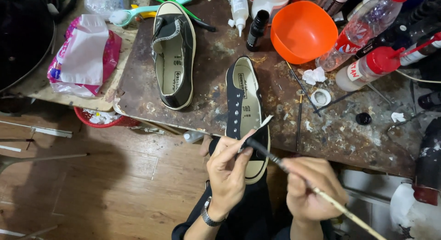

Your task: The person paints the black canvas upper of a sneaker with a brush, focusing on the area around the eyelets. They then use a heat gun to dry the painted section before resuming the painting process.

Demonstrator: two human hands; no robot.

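Black canvas shoe with a cream insole lies sole-down at the near edge of the stained tabletop, its toe hanging over the edge toward the person. The left hand holds the toe end, its fingers closed around the rim and pinching a small white strip by the shoe's right side. The right hand has its fingers wrapped tight around a thin brush, whose dark tip meets the shoe's edge just beside the left thumb. A second black shoe lies to the far left. An orange bowl sits at the far side, with plastic bottles to its right.
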